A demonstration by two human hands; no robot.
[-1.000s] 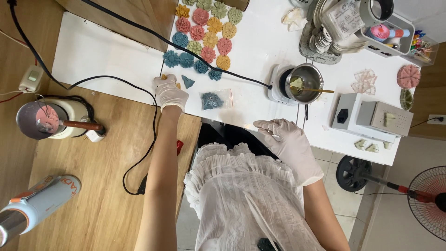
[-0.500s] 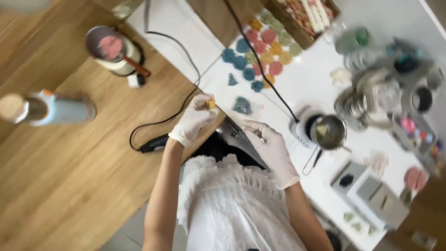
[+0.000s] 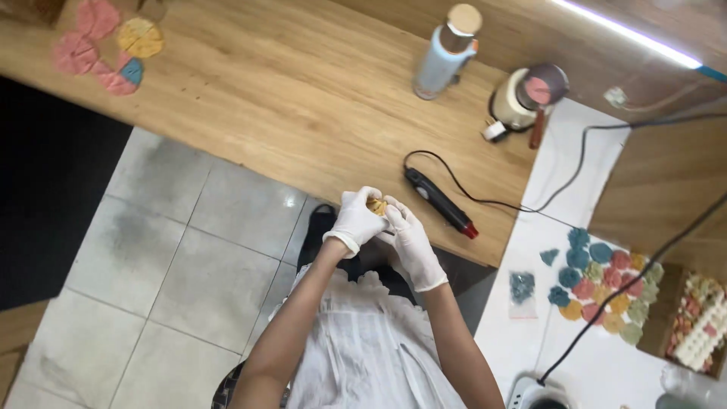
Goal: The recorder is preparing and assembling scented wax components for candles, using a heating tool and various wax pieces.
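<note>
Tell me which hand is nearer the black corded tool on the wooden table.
Right. The right hand is beside the black corded tool, just short of it; the left hand sits farther away, beyond the right one.

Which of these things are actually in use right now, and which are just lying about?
In use: left hand, right hand, both holding the small yellow piece.

Lying about: black corded tool, spray bottle, coloured flower pieces, small bag.

Small yellow piece (image 3: 375, 205) btwn fingers.
</note>
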